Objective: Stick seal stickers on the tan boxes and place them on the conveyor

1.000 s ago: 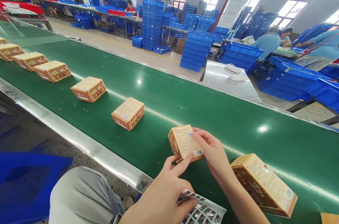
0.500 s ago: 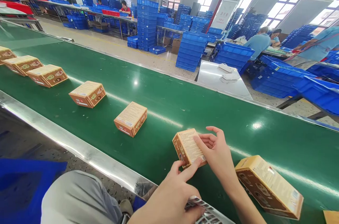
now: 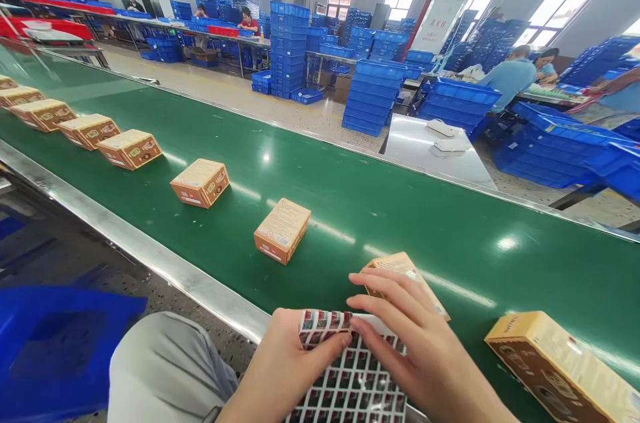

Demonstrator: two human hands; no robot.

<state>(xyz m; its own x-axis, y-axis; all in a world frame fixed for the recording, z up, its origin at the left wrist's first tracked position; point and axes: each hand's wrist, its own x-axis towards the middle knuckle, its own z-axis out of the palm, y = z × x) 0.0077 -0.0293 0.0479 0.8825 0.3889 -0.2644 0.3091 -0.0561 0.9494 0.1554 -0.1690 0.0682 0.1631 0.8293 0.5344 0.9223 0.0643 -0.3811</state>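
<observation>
My left hand is closed on a sticker sheet, a white sheet with a grid of small dark red and black labels. The sheet bends over its fingers at the top, with the thumb pressing on the front. Over the upper right of the sheet is my right hand, its fingers stretched out and apart, the lowest tip touching the sheet's top edge. Nothing shows between those fingertips. Partly hidden behind that hand, a brown and cream box lies on the green conveyor belt.
Several similar boxes, among them a carton, lie in a row to the left. A larger-looking box is at the right. The belt has a metal edge. Beyond it stand blue crates, a metal table and seated people.
My right hand has left the box and come to the sticker sheet. My left hand has drawn back and raised the sheet into view. The boxes have shifted rightward in the picture.
</observation>
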